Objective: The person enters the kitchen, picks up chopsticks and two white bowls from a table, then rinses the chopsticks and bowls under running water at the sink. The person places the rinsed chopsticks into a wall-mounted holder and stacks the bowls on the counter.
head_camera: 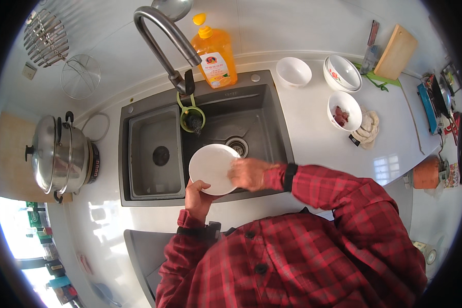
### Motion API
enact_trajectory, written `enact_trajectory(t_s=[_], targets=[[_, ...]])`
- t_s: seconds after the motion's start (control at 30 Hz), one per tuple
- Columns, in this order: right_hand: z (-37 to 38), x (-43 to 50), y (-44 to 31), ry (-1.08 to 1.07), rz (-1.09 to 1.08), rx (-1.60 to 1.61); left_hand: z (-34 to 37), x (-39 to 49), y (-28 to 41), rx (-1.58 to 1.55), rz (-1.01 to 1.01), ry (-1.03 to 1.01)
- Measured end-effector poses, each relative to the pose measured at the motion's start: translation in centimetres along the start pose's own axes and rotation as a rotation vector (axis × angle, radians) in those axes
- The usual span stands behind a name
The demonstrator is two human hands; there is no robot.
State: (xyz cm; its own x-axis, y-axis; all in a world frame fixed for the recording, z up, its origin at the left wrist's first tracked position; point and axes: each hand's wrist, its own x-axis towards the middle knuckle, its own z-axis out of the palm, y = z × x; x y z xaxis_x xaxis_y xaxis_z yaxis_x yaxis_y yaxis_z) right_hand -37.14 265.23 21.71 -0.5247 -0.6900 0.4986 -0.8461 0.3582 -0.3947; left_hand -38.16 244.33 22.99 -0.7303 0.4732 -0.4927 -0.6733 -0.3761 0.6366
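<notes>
A round white plate (211, 167) is tilted over the front edge of the grey double-basin sink (285, 131). My left hand (200, 198) grips its lower left rim, thumb on the upper face. At the plate's right side is my right hand (250, 174), blurred, its fingers on or just over the surface; whether it holds anything cannot be told. Behind the plate show the metal drain (237, 145) and a green-rimmed strainer (193, 119) hanging under the faucet (165, 32). An orange dish soap bottle (219, 54) stands at the sink's back edge.
Right of the sink stand a white bowl (293, 72), stacked bowls (342, 73), a bowl with dark red pieces (344, 111) and a beige cloth (366, 129). Farther right are a knife (370, 48) and a wooden cutting board (395, 52). A lidded steel pot (56, 154) stands on the left.
</notes>
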Motion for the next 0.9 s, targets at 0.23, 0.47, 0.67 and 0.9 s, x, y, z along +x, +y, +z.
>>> enact_trajectory(t_s=[0.23,0.47,0.67,0.9], targets=[[-0.2,1.6,-2.3,-0.060,0.477,0.023,-0.3,1.8,-1.9,-0.312,-0.093,0.174],[1.1,-2.3,2.2,-0.090,0.030,-0.309,-0.8,1.7,0.7,-0.045,-0.105,0.025],[1.7,0.0,-1.5,-0.207,0.423,-0.113,0.0,2.0,0.5,0.259,0.192,0.286],[-1.3,2.4,-1.7,-0.241,0.841,-0.104,4.9,-1.5,-3.4,1.270,0.939,0.012]])
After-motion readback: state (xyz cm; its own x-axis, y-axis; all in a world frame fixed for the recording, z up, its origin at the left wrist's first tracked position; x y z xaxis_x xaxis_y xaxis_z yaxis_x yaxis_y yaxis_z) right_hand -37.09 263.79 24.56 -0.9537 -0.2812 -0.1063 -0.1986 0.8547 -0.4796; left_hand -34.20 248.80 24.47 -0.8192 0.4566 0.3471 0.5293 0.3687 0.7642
